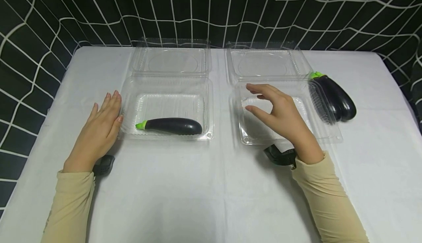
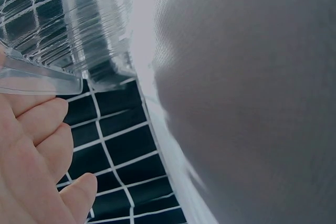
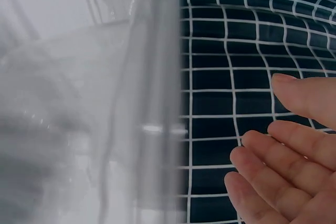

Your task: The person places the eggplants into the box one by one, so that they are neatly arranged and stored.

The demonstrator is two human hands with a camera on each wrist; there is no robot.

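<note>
An eggplant [image 1: 174, 126] with a green stem lies lengthwise along the near side of the left clear plastic clamshell box [image 1: 211, 107]. My left hand [image 1: 99, 129] is at that box's left edge, fingers straight; in the left wrist view the fingers [image 2: 44, 116] touch the rim. Above the right clamshell box [image 1: 244, 139] is my right hand [image 1: 280, 113], thumb spread from the fingers and nothing held. The right wrist view shows the same hand [image 3: 289, 177] with relaxed fingers beside blurred clear plastic. No eggplant shows inside the right box.
Two more eggplants [image 1: 341, 98] lie side by side at the right, partly seen through the right box's wall. Both boxes have raised lids [image 1: 171, 62] folded back at the far side. A white cloth [image 1: 184, 191] covers the table, and dark grid-patterned fabric [image 1: 217, 8] hangs behind.
</note>
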